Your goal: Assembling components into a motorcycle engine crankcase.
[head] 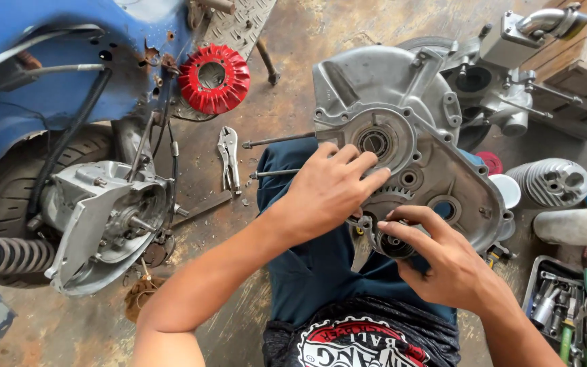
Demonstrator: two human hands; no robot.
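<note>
A: Where is the engine case [402, 129]?

B: It rests across the person's lap, over the blue trousers [314, 265], flat face up, with two long studs [276, 141] projecting toward the scooter [42, 81]. The person is seated on the concrete floor [293, 41].

A: State of the left hand [331, 187]?

B: Laid palm-down on the case face, fingers spread and lightly curled beside the bearing bore [374, 142]. It steadies the case and encloses nothing.

A: And the right hand [443, 261]?

B: Closed by its fingertips on a small dark round part [395, 245] at the lower edge of the case, just below the gear teeth [387, 197]. What the part is cannot be told.

A: Handling properties?

B: Judged from its appearance, the case is cast metal: rigid, fairly heavy, awkward in shape, with thin ribs and flanges that could chip if dropped. Oil film is probable, so expect a slippery surface. Take hold at the thick outer rim or around the bosses, not by the studs or the machined bore. The small part is light; a fingertip pinch is adequate.

A: Nearby items?

B: Locking pliers [228, 158] and a red fan wheel [213, 78] lie on the floor; a tool tray [565, 306] sits at the right.
</note>
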